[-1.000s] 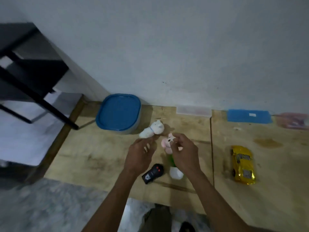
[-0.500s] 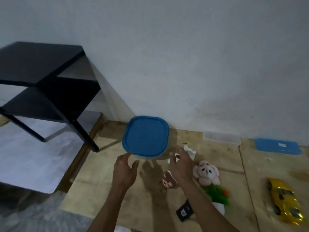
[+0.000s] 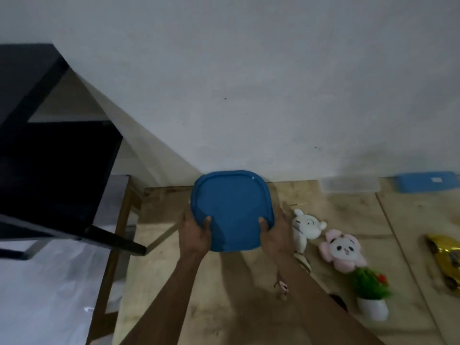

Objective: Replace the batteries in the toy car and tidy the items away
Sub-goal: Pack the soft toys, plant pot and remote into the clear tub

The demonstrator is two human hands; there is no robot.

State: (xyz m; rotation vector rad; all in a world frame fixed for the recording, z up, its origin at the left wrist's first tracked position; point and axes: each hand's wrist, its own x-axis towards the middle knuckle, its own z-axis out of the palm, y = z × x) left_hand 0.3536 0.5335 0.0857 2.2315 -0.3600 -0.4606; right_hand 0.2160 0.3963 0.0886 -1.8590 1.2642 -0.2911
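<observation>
Both forearms reach up from six o'clock, converging on the middle of the view. The left hand (image 3: 193,231) grips the near-left edge of the blue-lidded container (image 3: 232,210), thumb laid on top of the lid, fingers wrapped out of sight at the side. The right hand (image 3: 273,232) mirrors it on the near-right edge, thumb on the lid too. Out at three o'clock, well apart from the hands, the gold toy car (image 3: 445,260) lies on the wooden surface (image 3: 249,307), cut off by the frame edge. Between them sit a potted plant (image 3: 371,295), a pink plush (image 3: 341,250) and a white plush (image 3: 305,226). Farther back, by the wall, rests a flat blue box (image 3: 427,181).
</observation>
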